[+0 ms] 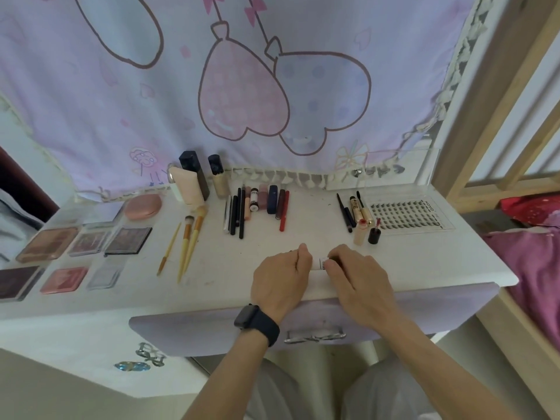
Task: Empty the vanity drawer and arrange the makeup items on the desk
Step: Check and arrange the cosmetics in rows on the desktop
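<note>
Here is the white table [318, 234], laid out in groups. From the hands, at ten o'clock, the flat palettes [75, 247] lie in two rows, with a pink compact [142, 206] behind them. At eleven o'clock three yellow-handled brushes [189, 244] lie side by side. Behind them a pale tube [186, 187], a dark bottle [194, 171] and a foundation bottle [218, 180] stand upright against the balloon-print cloth [242, 95]. At twelve o'clock, a neat row of pencils and lip tubes [242, 210]. At one o'clock, a mascara group [354, 207], with a peach bottle [360, 233] and a dark-capped bottle [374, 234] just beside each other. The clear lash tray [407, 215] is at two.

Down at six o'clock the lavender drawer [194, 331] front sits under the table edge, its handle [315, 336] between the two forearms.

Now the hands: both are at the table's front edge, knuckles up, meeting over a small white tube [321, 263]. The left hand [280, 278], a dark watch [256, 324] at its wrist, pinches one end with curled fingers. The right hand [357, 277] curls its fingers over the other, darker end. Only a short white stretch of the tube shows between them; the hands hide the rest.
</note>
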Motion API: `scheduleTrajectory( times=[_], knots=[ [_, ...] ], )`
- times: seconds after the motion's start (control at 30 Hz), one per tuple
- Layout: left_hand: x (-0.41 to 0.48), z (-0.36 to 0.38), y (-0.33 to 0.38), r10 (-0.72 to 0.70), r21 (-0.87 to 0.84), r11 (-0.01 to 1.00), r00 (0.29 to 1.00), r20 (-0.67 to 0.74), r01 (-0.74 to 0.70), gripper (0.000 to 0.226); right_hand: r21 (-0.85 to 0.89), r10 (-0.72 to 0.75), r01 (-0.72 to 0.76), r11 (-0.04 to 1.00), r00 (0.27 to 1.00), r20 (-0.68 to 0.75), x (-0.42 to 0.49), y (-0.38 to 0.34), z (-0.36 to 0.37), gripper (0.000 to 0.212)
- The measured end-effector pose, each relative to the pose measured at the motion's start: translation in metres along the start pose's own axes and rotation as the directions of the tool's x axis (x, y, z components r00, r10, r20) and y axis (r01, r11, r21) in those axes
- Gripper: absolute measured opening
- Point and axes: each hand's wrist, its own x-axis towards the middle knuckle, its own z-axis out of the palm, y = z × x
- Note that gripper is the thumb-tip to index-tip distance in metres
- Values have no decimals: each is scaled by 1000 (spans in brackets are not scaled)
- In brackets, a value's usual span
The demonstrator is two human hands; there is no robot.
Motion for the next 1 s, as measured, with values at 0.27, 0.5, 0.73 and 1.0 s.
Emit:
scheduleTrajectory(
  times=[0.27, 0.5, 0.73, 1.0],
  knots=[
    [-3, -1, 0, 23, 21, 1000, 999, -32, -23, 56, 28, 102, -102, 994, 995, 13, 4, 0, -1, 47],
    [-2, 2, -1, 13, 40, 999, 999, -35, -12, 55, 225, 112, -123, 967, 992, 58, 2, 2, -11, 16],
    [-3, 0, 1, 14, 65, 998, 999, -30, -12, 55, 167, 109, -122, 978, 990, 85, 3, 2, -8, 11],
    [-3, 0, 0, 9, 36, 999, 999, -30, -8, 54, 226, 144, -159, 961, 986, 82, 3, -1, -11, 39]
  ],
)
